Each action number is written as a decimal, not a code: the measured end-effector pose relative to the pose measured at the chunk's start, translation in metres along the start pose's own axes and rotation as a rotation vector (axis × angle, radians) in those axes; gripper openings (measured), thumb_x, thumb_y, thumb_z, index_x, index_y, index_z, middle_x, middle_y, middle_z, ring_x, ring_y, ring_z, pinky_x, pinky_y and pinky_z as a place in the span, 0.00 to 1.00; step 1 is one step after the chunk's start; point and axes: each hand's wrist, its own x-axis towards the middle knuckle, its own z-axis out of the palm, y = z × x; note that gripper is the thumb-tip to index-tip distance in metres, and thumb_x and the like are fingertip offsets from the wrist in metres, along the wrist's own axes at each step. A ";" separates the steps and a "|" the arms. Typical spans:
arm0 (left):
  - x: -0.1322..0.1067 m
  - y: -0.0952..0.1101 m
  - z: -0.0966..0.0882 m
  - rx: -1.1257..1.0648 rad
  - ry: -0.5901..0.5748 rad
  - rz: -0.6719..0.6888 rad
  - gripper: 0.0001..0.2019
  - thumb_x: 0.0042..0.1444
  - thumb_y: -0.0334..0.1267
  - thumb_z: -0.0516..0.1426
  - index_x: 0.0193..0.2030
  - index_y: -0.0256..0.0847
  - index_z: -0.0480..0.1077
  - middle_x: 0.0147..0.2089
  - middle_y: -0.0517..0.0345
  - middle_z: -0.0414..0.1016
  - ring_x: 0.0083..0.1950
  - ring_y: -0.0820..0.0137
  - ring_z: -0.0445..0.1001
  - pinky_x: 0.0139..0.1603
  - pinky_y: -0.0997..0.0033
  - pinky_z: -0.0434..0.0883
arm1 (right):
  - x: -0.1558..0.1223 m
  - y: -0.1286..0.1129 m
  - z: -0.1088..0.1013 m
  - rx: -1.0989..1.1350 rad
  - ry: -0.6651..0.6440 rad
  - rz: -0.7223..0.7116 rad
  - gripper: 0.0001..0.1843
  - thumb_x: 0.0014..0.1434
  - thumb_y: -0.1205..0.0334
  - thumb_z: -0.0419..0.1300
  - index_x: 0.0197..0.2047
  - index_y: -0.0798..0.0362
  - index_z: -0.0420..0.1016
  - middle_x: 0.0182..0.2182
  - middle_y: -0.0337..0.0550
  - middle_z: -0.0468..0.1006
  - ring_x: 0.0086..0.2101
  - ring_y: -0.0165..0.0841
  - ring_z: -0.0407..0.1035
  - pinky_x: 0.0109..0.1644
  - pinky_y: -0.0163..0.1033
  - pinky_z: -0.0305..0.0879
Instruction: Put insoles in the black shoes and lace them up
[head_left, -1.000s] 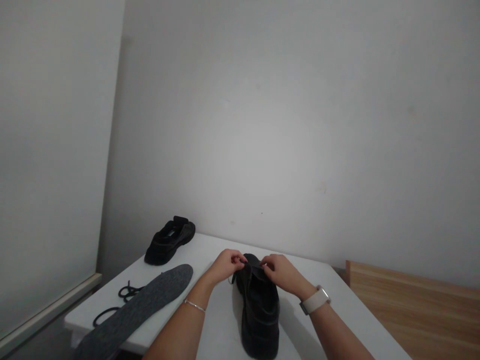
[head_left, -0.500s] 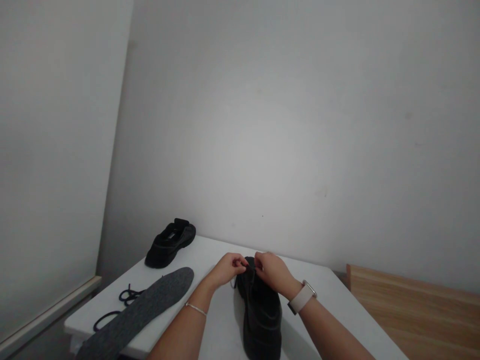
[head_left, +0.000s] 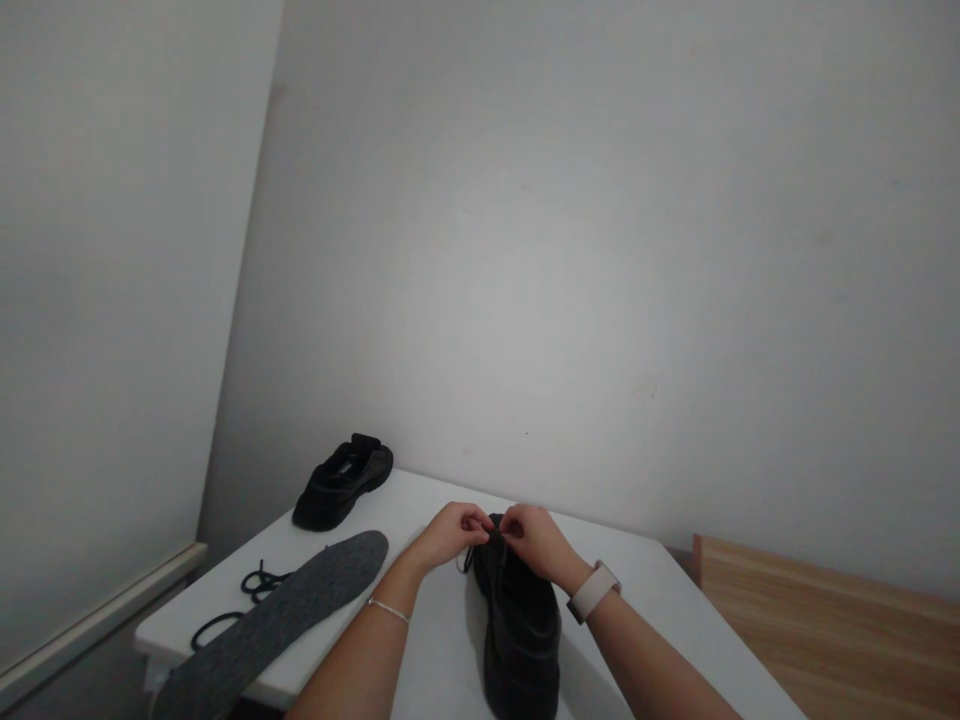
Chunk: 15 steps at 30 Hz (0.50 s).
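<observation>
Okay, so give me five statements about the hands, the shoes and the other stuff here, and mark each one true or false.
1. The left hand and right hand are both at the near black shoe. True.
2. The watch is on the left wrist. False: the watch is on the right wrist; the left wears a thin bracelet.
3. The gray insole sticks out past the edge of the white table. True.
4. The far black shoe is to the right of the near one. False: it is to the left.
5. A loose black lace shows beside the insole. True.
</observation>
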 end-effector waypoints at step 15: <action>0.013 -0.023 0.007 0.271 0.426 -0.049 0.08 0.48 0.26 0.53 0.31 0.39 0.72 0.27 0.61 0.68 0.31 0.70 0.70 0.36 0.73 0.62 | -0.018 -0.031 -0.083 0.580 0.332 -0.095 0.07 0.53 0.58 0.58 0.31 0.54 0.67 0.22 0.37 0.71 0.23 0.28 0.67 0.28 0.34 0.65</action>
